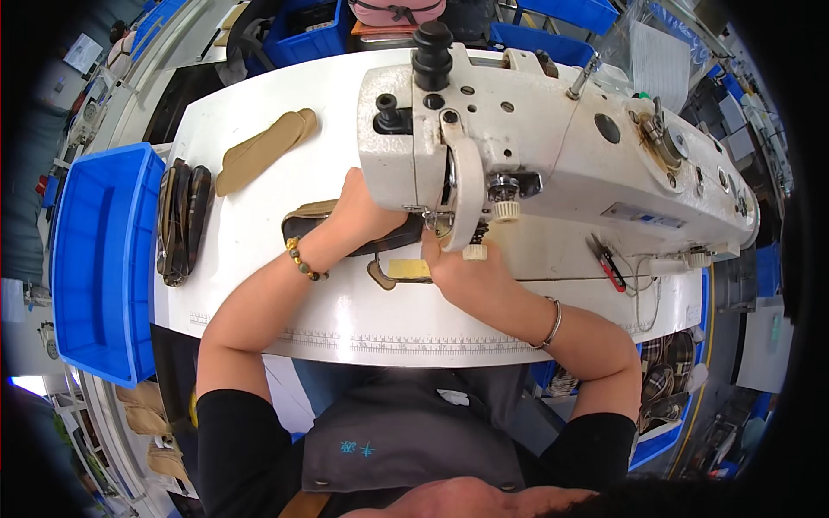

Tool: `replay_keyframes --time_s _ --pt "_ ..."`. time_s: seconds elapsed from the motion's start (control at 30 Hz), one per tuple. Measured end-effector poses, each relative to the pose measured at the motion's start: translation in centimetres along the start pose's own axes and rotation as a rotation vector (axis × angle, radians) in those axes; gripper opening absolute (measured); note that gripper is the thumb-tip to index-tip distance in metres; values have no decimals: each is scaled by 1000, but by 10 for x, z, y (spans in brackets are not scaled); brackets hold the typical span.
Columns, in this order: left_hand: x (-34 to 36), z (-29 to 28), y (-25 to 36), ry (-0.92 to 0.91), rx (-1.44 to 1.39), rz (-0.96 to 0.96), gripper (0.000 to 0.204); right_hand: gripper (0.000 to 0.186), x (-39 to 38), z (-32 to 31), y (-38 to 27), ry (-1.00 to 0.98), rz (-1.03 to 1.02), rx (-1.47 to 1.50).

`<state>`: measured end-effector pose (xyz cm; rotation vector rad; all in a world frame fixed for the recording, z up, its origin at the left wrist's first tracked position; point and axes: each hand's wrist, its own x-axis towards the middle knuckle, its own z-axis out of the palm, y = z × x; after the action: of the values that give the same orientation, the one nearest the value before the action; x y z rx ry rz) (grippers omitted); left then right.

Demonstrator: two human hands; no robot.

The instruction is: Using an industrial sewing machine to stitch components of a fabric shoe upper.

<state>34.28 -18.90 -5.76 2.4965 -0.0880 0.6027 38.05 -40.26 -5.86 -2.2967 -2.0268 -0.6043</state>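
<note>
We see dark shoe piece (345, 233) lying left-right under needle; left hand (363, 211) pressing it flat, right hand (462, 268) pinching near end, nearer needle

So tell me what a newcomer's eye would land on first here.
The big white industrial sewing machine dominates the upper middle of the white table. Under its needle end, the left hand and right hand press a dark and tan sewn piece. A bright blue plastic bin stands at the far left.

Black short sleeves (237, 432), a grey apron (414, 432) with a small blue mark; bead bracelet (302, 260) above the left hand, silver bangle (553, 324) above the right.
</note>
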Motion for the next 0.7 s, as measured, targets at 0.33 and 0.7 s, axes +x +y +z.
replay_keyframes --time_s 0.33,0.7 --pt "1 5 -6 24 -53 -19 22 43 -2 2 2 -1 -39 4" --pt "2 -19 22 -42 165 -56 22 48 -9 22 5 -68 -49 -260"
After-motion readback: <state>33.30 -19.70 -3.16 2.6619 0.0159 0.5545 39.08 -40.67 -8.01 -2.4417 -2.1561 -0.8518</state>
